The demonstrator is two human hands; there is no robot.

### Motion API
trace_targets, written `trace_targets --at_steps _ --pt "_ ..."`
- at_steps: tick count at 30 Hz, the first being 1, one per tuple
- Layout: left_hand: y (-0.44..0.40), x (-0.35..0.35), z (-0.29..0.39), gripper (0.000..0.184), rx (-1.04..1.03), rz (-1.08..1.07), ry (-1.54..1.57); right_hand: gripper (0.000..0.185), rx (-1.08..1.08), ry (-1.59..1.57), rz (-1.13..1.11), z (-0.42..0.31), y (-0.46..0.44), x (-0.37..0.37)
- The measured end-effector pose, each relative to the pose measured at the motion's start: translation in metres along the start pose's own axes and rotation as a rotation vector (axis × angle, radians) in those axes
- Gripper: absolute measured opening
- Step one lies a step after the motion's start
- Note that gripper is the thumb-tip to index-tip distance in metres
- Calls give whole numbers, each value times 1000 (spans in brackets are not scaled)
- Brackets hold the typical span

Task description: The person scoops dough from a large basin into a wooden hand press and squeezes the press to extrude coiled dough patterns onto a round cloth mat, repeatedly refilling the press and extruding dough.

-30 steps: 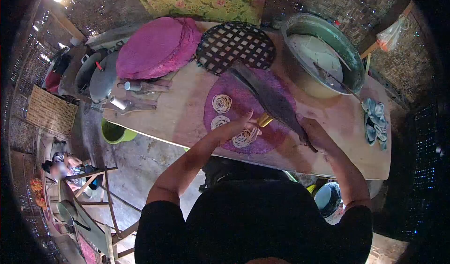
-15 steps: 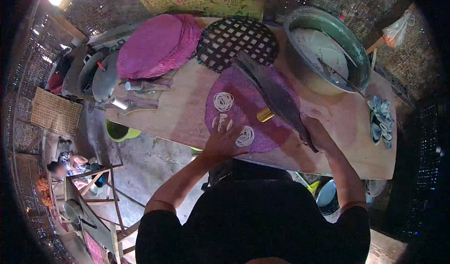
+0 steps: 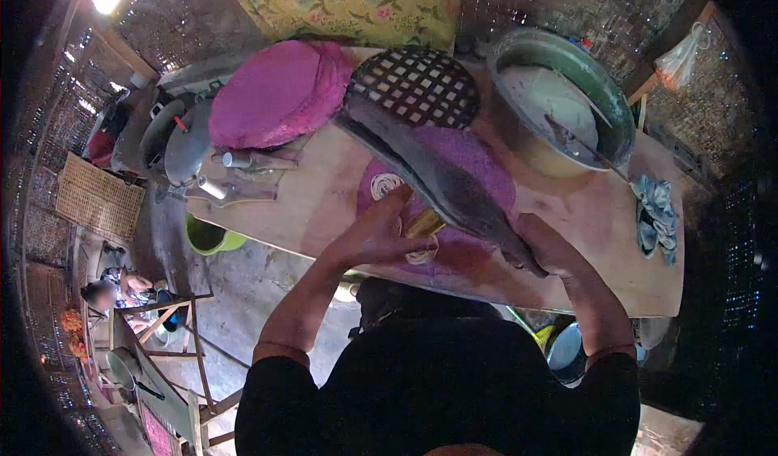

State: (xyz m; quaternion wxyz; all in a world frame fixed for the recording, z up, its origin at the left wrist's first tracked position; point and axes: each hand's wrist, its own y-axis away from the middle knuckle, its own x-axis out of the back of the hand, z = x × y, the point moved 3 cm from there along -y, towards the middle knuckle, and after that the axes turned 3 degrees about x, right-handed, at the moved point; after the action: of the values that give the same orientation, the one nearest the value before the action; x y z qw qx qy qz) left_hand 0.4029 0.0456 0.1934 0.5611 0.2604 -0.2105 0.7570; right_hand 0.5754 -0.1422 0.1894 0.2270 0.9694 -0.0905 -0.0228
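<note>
Over the round purple mat (image 3: 482,150), the left hand (image 3: 369,235) is leaving the pale coils of thin strands (image 3: 386,185) and curling around the short golden cylinder (image 3: 425,223); whether it's gripping, I can't tell. The right hand (image 3: 549,244) is clamping a long dark wooden tool (image 3: 438,174), swinging it leftward, bringing cylinder nearer coils. Fingers are partly blocking them. Beyond, a black lattice disc (image 3: 417,78) is lying flat.
</note>
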Motion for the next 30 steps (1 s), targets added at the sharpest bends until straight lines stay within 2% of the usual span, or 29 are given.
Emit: trace_targets --at_steps 1,3,4,6,7,9,10,11,12,13,15,16,17,19,20,21,22,23,24,25,26,28,30 --pt "-3 3 0 78 118 -75 59 56 18 8 7 -6 0 0" --pt "-12 -4 1 73 119 -110 57 58 -80 -175 -95 -16 2 -5" --pt "-15 -9 3 69 134 -154 65 58 -61 -166 -89 -16 0 -4" --pt "-17 -8 8 67 177 -110 74 60 -179 -152 -200 -9 -5 -2" --pt "-17 -8 9 64 235 -75 97 60 -161 -142 -194 -17 -5 0" --pt "-21 -29 -11 67 260 -82 250 59 -135 315 -98 -31 -3 4" --pt "-23 -44 -30 69 223 -20 296 59 -124 320 -86 -30 -5 5" --pt "-26 -53 -36 71 187 38 343 60 144 645 112 -33 -9 10" --pt "-21 -48 -15 73 337 36 550 61 415 961 320 -41 -7 11" --pt "-20 -51 -16 73 320 32 539 61 422 962 339 -49 -2 9" --pt "-19 -58 -22 63 261 -6 548 51 306 923 197 -64 10 3" --pt "-18 -49 -3 57 186 -39 296 51 309 920 212 -66 9 11" --pt "-16 -41 16 52 107 -52 45 47 504 990 174 -71 7 20" --pt "-6 -47 28 48 695 -445 367 43 701 1054 154 -72 -4 34" --pt "-7 -53 23 48 682 -454 350 43 676 937 88 -66 -16 43" --pt "-8 -64 18 41 455 -474 512 41 665 808 49 -64 -23 48" --pt "-15 -65 18 37 328 -488 581 40 651 679 13 -69 -26 47" --pt "-21 -66 18 33 202 -505 655 39 806 652 13 -79 -25 43" --pt "-28 -59 18 28 223 -520 870 41 960 631 13 -97 -20 32" --pt "-36 -52 18 22 247 -538 1084 44 1270 727 20 -133 4 7" --pt "-42 -43 25 23 229 -560 1125 48 1383 821 -92 -161 17 -21" --pt "-55 -18 43 24 124 -584 944 55 1479 900 -200 -186 45 -54" --pt "-64 3 65 25 -48 -571 602 64 1099 1075 -358 -191 53 -65"
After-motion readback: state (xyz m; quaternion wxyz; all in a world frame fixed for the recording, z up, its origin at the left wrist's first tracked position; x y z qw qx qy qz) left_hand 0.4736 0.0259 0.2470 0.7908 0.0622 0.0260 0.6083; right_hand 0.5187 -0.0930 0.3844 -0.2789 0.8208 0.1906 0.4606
